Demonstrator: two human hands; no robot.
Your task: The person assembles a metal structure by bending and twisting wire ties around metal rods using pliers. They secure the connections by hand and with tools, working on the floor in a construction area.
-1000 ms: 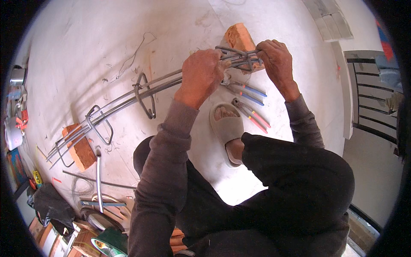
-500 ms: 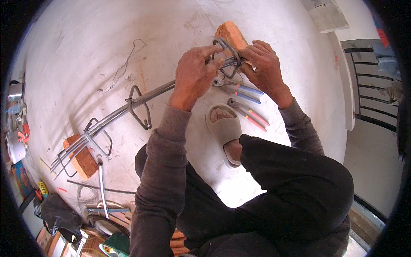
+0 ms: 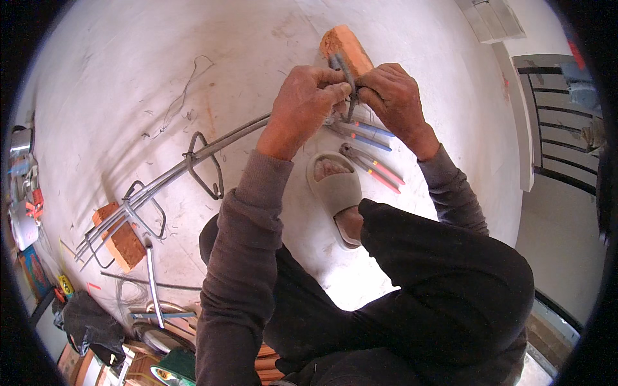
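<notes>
Long steel rods [image 3: 235,136] run from the far left up to my hands, with several bent steel stirrups [image 3: 205,168] around them. Between my hands, the stirrup [image 3: 348,82] at the right end stands nearly edge-on. My left hand [image 3: 305,106] is closed on it, thumb and fingertips pinching near the rod ends. On its other side my right hand [image 3: 394,101] is closed too, fingertips pressed together against the stirrup's edge; what they pinch is hidden. An orange brick [image 3: 347,48] lies just beyond the stirrup. Another brick [image 3: 121,237] supports the rods' left end.
Blue-handled pliers [image 3: 370,135] and red-handled pliers [image 3: 376,168] lie on the floor by my sandalled foot [image 3: 335,183]. Loose wire [image 3: 183,96] lies beyond the rods. A metal tube [image 3: 154,286] and assorted items are at the lower left. Black railings [image 3: 560,128] stand at the right.
The end stirrup has turned from showing its open loop to nearly edge-on. My left hand has shifted a little right, its fingertips now closer to my right hand's.
</notes>
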